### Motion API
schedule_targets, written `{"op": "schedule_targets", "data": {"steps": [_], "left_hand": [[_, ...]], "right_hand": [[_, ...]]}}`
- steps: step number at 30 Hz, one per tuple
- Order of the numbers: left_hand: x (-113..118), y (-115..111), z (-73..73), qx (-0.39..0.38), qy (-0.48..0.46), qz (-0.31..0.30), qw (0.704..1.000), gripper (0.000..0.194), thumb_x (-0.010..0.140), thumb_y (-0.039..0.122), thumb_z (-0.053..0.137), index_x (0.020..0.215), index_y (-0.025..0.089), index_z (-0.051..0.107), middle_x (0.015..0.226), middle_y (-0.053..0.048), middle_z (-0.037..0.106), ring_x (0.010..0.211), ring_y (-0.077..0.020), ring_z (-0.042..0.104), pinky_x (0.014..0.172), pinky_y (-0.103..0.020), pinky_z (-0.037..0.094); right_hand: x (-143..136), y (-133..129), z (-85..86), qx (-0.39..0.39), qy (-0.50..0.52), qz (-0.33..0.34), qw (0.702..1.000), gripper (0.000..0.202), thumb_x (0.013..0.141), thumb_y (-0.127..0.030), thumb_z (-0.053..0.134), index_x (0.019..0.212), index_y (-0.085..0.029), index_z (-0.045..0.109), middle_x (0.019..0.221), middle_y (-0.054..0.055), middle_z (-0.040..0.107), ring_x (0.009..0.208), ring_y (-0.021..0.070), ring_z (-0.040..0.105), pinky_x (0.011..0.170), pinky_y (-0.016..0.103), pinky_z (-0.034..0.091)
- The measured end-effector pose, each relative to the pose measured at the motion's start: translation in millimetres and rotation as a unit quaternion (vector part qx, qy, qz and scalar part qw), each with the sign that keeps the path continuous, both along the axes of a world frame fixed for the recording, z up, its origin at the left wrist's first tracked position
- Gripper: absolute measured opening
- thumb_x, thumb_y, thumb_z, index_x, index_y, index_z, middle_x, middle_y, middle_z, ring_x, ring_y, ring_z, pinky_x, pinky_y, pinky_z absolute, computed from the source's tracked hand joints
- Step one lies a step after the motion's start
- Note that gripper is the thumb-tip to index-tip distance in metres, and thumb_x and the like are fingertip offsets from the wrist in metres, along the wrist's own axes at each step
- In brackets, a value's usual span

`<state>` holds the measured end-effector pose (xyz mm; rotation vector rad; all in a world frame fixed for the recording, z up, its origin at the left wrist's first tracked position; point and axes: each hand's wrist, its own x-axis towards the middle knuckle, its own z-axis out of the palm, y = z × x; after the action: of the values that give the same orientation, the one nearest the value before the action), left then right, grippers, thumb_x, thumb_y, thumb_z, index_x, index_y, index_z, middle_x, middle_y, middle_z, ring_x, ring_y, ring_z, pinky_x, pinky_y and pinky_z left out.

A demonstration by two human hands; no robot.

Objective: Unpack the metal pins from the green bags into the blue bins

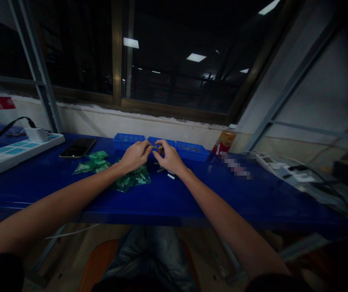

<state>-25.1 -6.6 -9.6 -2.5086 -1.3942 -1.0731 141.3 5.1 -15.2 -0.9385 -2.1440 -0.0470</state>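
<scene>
Your left hand (136,156) seems to have its grip pinched on a small piece (153,147), held above the blue surface (174,202) in front of the trays (192,151). Your right hand (170,159) curls its fingers and thumb around the other end; you cannot tell whether that grip clasps it too. Small metal bits (171,177) lie beneath your right hand, and green bags (134,178) lie under and beside your left wrist.

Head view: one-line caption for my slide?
Left hand pinching a small part, right hand beside it, over a blue table with green bags and blue trays.
</scene>
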Motion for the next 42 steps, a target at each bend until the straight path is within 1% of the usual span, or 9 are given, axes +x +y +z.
{"op": "schedule_targets", "data": {"steps": [6,11,15,19,22,27,32,37,42], "left_hand": [[-0.3,2.4,-1.3,-0.013,0.004,-0.001,1.000,0.034,0.091,0.035,0.027,0.083,0.017,0.055,0.078,-0.007,0.062,0.077,-0.0199,0.058,0.070,-0.033,0.043],[-0.5,1.3,-2.6,0.013,-0.053,-0.062,0.997,0.025,0.089,0.030,0.037,0.106,0.017,0.049,0.091,-0.007,0.062,0.084,-0.0175,0.058,0.074,-0.030,0.044],[-0.5,0.3,-2.3,0.036,-0.029,-0.055,0.997,0.021,0.088,0.031,0.040,0.100,0.019,0.052,0.089,-0.005,0.062,0.084,-0.0177,0.057,0.075,-0.030,0.044],[-1.1,1.7,-1.7,0.043,-0.010,-0.017,0.999,0.025,0.090,0.031,0.033,0.089,0.018,0.055,0.086,-0.006,0.062,0.084,-0.0193,0.056,0.074,-0.031,0.043],[-1.7,3.5,-1.3,0.035,0.003,0.009,0.999,0.031,0.091,0.031,0.029,0.081,0.017,0.054,0.078,-0.006,0.061,0.078,-0.0192,0.057,0.070,-0.030,0.042],[-1.5,3.2,-1.1,0.029,-0.004,0.005,1.000,0.033,0.091,0.032,0.028,0.078,0.016,0.054,0.077,-0.006,0.061,0.075,-0.0184,0.057,0.068,-0.029,0.041],[-0.8,2.0,-3.5,0.039,-0.064,-0.060,0.995,0.022,0.087,0.027,0.040,0.104,0.017,0.049,0.089,-0.006,0.062,0.081,-0.0170,0.058,0.070,-0.028,0.044],[-1.3,2.9,-5.6,0.050,-0.038,-0.048,0.997,0.017,0.085,0.027,0.043,0.097,0.019,0.052,0.086,-0.005,0.061,0.080,-0.0178,0.057,0.070,-0.029,0.043],[-1.0,2.1,-2.8,0.044,-0.028,-0.010,0.999,0.023,0.089,0.030,0.034,0.090,0.018,0.053,0.089,-0.006,0.062,0.084,-0.0193,0.057,0.072,-0.030,0.042]], "right_hand": [[-2.9,-4.0,2.5,0.027,-0.010,-0.013,0.999,0.012,0.085,-0.027,0.043,0.090,-0.019,0.051,0.080,0.003,0.055,0.075,0.0153,0.052,0.070,0.026,0.039],[-3.8,-4.4,4.5,0.026,-0.019,-0.034,0.999,0.024,0.090,-0.029,0.033,0.075,-0.019,0.049,0.077,0.003,0.053,0.075,0.0149,0.051,0.070,0.026,0.037],[-2.9,-2.1,4.3,0.022,-0.029,-0.042,0.998,0.030,0.091,-0.029,0.029,0.070,-0.019,0.048,0.072,0.003,0.051,0.071,0.0145,0.050,0.068,0.026,0.036],[-2.8,-4.0,3.5,0.011,0.003,-0.018,1.000,0.021,0.088,-0.033,0.037,0.093,-0.019,0.051,0.075,0.002,0.055,0.072,0.0145,0.052,0.069,0.026,0.038],[-3.8,-6.1,3.0,0.017,0.008,0.002,1.000,0.026,0.083,-0.031,0.047,0.105,-0.018,0.048,0.075,0.001,0.055,0.070,0.0147,0.052,0.068,0.026,0.039],[-5.5,-5.5,2.8,0.020,-0.015,-0.010,1.000,0.014,0.085,-0.028,0.044,0.093,-0.019,0.051,0.073,0.001,0.057,0.069,0.0146,0.053,0.065,0.025,0.038],[-4.7,-2.7,4.0,0.011,-0.028,-0.049,0.998,0.024,0.090,-0.030,0.032,0.079,-0.019,0.050,0.069,0.002,0.057,0.066,0.0145,0.054,0.062,0.024,0.035],[-2.8,-0.8,3.5,-0.010,-0.032,-0.047,0.998,0.031,0.091,-0.032,0.027,0.074,-0.019,0.049,0.060,0.000,0.052,0.057,0.0132,0.050,0.056,0.024,0.032],[-1.8,-2.2,1.2,-0.009,0.005,-0.015,1.000,0.028,0.085,-0.034,0.044,0.108,-0.020,0.045,0.066,-0.002,0.053,0.060,0.0137,0.051,0.058,0.024,0.036]]}}
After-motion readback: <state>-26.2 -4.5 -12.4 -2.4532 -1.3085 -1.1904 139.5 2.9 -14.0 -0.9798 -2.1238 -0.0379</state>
